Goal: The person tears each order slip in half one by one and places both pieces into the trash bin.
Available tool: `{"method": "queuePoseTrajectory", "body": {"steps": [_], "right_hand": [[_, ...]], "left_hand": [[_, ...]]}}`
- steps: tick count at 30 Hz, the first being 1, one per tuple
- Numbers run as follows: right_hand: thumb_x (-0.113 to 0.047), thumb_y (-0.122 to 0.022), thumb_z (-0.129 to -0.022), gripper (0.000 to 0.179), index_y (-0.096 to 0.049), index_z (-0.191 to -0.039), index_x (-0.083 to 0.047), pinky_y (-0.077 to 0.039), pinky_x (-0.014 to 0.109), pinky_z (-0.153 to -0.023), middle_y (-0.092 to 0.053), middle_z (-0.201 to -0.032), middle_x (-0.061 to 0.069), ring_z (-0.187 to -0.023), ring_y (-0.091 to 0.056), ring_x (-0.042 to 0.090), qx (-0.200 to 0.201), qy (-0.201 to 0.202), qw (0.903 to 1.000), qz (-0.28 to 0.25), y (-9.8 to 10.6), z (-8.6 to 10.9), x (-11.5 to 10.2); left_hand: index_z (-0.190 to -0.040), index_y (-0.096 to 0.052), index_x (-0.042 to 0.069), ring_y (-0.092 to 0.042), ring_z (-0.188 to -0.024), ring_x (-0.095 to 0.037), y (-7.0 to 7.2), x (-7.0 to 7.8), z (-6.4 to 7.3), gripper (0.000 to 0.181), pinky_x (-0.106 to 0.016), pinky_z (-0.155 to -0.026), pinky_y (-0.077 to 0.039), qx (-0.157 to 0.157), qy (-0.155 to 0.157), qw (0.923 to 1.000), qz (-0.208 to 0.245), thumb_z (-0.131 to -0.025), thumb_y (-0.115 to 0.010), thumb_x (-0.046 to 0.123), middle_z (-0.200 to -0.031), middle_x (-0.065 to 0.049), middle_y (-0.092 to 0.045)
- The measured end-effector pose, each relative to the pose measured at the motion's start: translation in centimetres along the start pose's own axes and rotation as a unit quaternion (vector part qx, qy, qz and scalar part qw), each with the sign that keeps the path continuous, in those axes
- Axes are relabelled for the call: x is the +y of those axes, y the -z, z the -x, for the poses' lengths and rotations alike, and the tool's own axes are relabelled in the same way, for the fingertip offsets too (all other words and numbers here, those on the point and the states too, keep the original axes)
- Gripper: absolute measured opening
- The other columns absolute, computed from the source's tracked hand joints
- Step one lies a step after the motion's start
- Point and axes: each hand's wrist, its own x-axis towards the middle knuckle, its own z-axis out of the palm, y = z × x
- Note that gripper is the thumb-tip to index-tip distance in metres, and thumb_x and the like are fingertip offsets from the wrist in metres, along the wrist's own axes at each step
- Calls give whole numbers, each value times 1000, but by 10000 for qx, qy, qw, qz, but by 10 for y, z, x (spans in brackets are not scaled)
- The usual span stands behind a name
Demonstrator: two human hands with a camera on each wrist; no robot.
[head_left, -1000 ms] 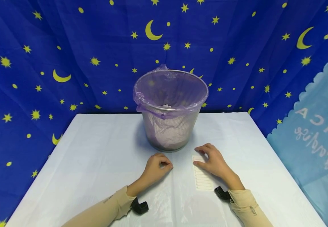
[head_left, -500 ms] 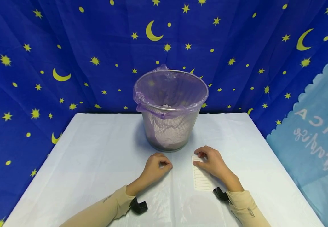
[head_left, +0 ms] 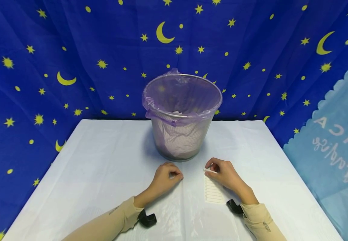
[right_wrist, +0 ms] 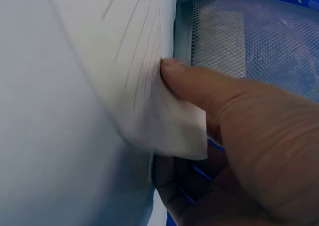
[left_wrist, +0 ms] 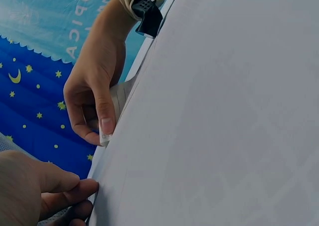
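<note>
In the head view, my right hand pinches the far end of a narrow sheet of lined paper between thumb and fingers. That end is lifted and bent up, while the near part lies on the white table. The right wrist view shows the thumb on the ruled face of the paper, its lower corner curling over the fingers. My left hand rests on the table to the left, thumb and forefinger tips together with nothing seen between them; the left wrist view shows the same loosely bent fingers.
A wire-mesh bin stands just beyond both hands, lined with a purple plastic bag; something white shows inside. The white-covered table ends at a blue star-and-moon curtain. A pale blue cloth hangs at the right.
My right hand's fingers have closed onto the paper's far end and raised it, the hand shifting slightly nearer to me. My left hand stays in place.
</note>
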Motion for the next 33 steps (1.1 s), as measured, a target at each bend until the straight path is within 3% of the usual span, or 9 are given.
{"method": "queuePoseTrajectory", "body": {"steps": [14,25,33], "right_hand": [[-17,-85,-91,10,-75,-93,-17,-52,23,-62,-70,-77,-10,-66,-60,3,-518,261,9942,-904,-20,3,-26],[-14,-84,-91,10,-74,-92,-15,-53,22,-65,-72,-79,-10,-69,-63,1,-580,476,9933,-874,-33,5,-44],[-16,-84,-92,11,-74,-94,-15,-52,21,-62,-70,-78,-9,-66,-60,1,-318,284,9946,-950,-35,5,-46]], "left_hand": [[-79,-81,17,-62,-84,-12,2,2,0,9,-32,-84,-45,-21,-26,9999,-135,-84,-84,10,-81,9,-70],[-81,-82,17,-62,-85,-11,2,3,0,8,-34,-86,-45,-68,25,9999,-154,-85,-83,11,-81,10,-70],[-81,-82,17,-62,-85,-12,2,5,0,6,-34,-87,-43,-156,-65,9998,-141,-85,-84,13,-81,10,-70]]}}
